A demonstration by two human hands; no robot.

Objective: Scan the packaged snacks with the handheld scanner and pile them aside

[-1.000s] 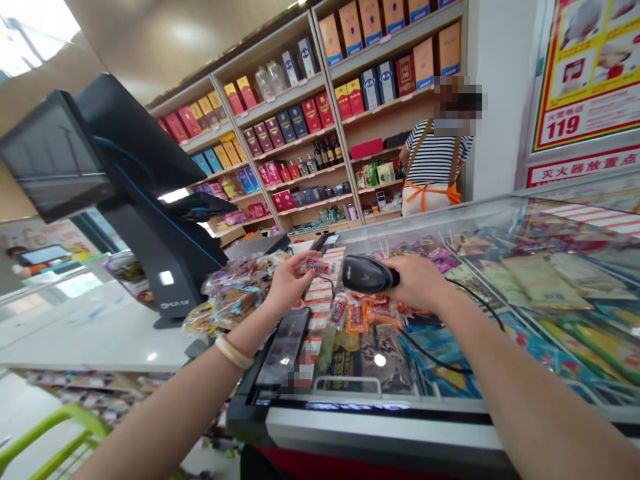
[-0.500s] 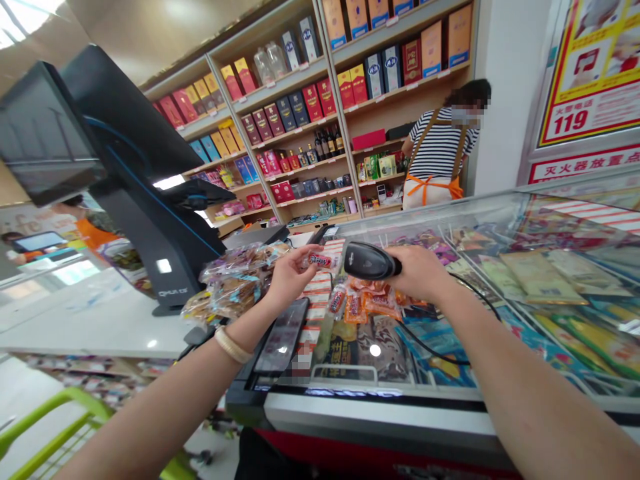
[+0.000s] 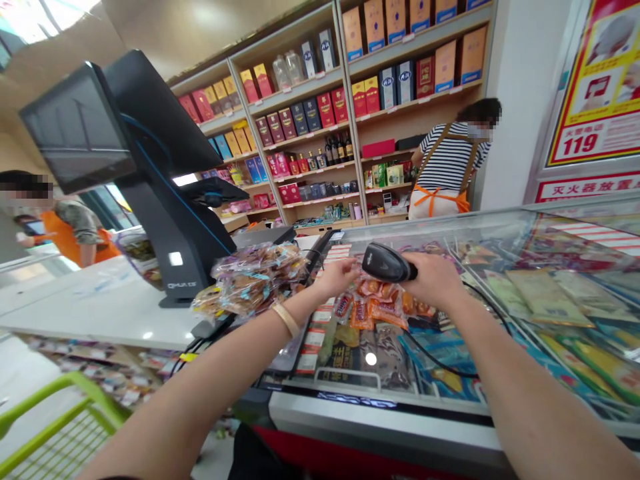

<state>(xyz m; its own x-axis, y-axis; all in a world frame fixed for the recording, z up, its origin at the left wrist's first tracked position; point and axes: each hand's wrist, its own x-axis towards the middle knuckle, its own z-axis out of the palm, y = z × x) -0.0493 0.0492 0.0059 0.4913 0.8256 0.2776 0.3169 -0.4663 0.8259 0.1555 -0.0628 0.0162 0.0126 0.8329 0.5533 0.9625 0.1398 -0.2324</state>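
Note:
My right hand (image 3: pixel 434 283) is closed round the handle of a black barcode scanner (image 3: pixel 385 262), whose head points left above the freezer's glass lid. Left of the scanner head, my left hand (image 3: pixel 337 279) has its fingers pinched together; what is between them is too hidden to make out. Several small snack packets (image 3: pixel 385 312) in orange and clear wrap lie in a pile on the glass, just below the scanner. The scanner's black cord (image 3: pixel 440 368) loops over the lid. A phone (image 3: pixel 287 357) lies partly hidden under my left forearm.
A heap of bagged brown snacks (image 3: pixel 255 280) sits left of my hand, beside a monitor stand (image 3: pixel 183 240) on the white counter (image 3: pixel 100 313). A green cart (image 3: pixel 55 417) stands at lower left. One person (image 3: pixel 445 160) is by the shelves, another (image 3: pixel 75 227) at far left.
My left hand has moved right towards the scanner head, and the small packet seen in its fingers no longer shows clearly. The view has shifted left; more of the person at far left shows.

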